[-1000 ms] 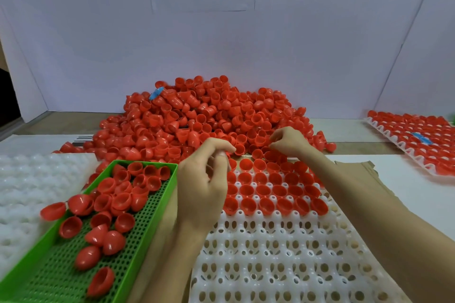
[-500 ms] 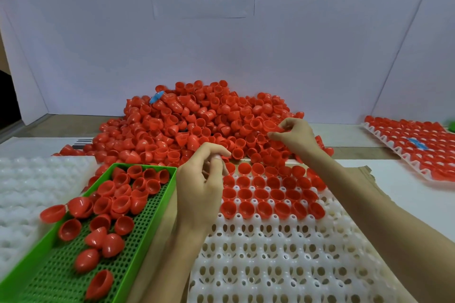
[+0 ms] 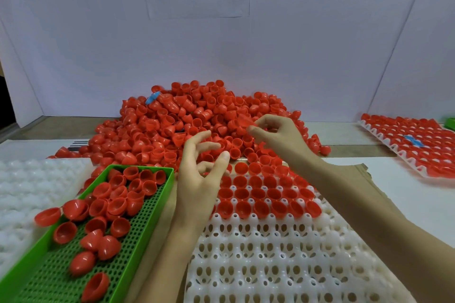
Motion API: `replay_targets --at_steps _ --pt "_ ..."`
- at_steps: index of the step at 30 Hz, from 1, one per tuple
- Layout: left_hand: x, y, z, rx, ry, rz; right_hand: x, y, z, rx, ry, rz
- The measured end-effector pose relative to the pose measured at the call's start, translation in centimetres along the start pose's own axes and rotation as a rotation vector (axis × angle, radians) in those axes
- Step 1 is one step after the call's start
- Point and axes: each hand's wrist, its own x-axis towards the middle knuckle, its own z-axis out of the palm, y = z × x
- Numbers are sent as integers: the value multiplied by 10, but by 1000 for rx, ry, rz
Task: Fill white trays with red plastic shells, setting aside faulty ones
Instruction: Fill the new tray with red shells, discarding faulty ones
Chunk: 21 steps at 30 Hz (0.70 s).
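Heaped across the upper middle of the frame: small red hollow plastic shells [image 3: 172, 128], thin-walled cups. Judged very light, fairly stiff yet springy, and smooth enough to skid or nest one inside another. Best taken by the rim, thumb inside and fingertip outside, mouth turned upward for seating.

Over the heap's right flank, right hand [image 3: 278, 135], grip apparently pinching one blurred shell [image 3: 245, 121] between thumb and forefinger. At the upper left corner of the white moulded plastic tray [image 3: 270, 265], left hand [image 3: 199, 179], grip spread loose, nothing held. Upper rows of pockets filled, lower rows bare.

Hard against the tray's left edge, lower left: green perforated plastic basket [image 3: 145, 224] of loose shells, presumably the rejects. Heap crowding the tray's top edge. Open room only over the bare pockets at bottom centre and on the white worktop [image 3: 418, 204] at right, short of a second white tray [image 3: 391, 151], already full.
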Motion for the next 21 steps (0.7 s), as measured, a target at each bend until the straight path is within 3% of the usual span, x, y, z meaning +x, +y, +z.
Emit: replay_targets --at_steps 4,12,17,21 --pt "1 3 -4 -153 -59 -95 -41 -29 18 27 24 -136" --pt "0 8 -7 -420 -223 -132 -93 -37 29 165 144 -230" --pt "-1 11 -5 -486 -275 -149 -101 -32 24 68 237 -383" --pt "-2 15 -5 -484 -305 -176 -100 -26 28 32 246 -406"
